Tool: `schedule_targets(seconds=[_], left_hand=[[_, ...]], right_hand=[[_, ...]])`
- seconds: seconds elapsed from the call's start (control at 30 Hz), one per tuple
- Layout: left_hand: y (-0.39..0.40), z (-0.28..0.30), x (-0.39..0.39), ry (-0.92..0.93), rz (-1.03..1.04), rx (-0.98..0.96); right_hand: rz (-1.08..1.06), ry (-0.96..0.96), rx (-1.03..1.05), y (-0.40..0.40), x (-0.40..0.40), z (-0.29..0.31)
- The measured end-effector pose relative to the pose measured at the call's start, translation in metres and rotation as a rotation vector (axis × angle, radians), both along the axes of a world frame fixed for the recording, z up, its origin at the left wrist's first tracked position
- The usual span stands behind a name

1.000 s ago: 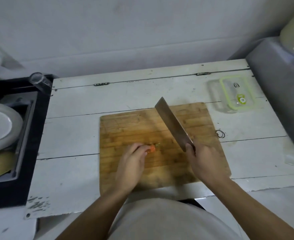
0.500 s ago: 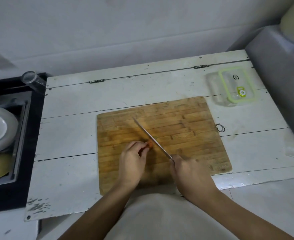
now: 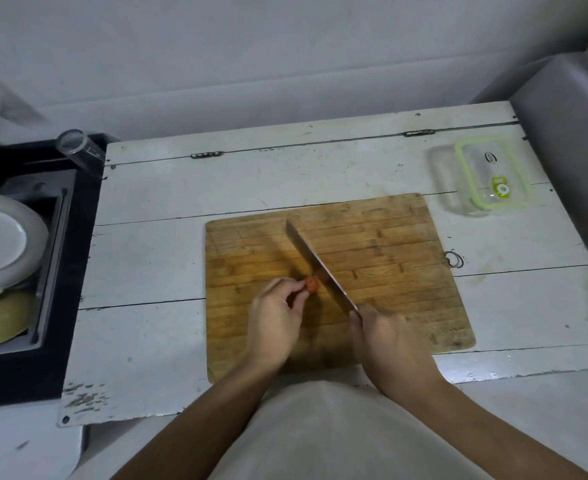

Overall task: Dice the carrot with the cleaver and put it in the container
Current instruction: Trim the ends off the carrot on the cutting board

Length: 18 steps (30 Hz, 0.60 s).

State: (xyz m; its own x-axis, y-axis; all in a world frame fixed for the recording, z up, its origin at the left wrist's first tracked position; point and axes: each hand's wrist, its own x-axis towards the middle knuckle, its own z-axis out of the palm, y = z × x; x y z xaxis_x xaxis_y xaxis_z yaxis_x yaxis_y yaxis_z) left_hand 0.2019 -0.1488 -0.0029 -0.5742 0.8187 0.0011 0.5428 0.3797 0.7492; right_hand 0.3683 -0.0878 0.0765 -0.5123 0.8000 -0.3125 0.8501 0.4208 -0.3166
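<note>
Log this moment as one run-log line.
phase: cutting | left hand: pinches carrot on cutting board | right hand: grips cleaver, blade at carrot | container: no carrot visible inside

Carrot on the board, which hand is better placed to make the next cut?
Right. The right hand already grips the cleaver, blade against the carrot; the left hand pinches the carrot, steadying it.
</note>
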Motion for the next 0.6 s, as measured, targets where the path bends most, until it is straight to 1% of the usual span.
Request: schedule_targets(seconds=[0.4, 0.6], left_hand=[[-0.002, -0.001, -0.002, -0.003, -0.007, -0.038], [-0.001, -0.002, -0.003, 0.007, 0.003, -0.029]], right_hand=[[0.010, -0.048, -0.033, -0.001, -0.004, 0.002], [0.035, -0.090, 0.005, -0.003, -0.008, 0.007]])
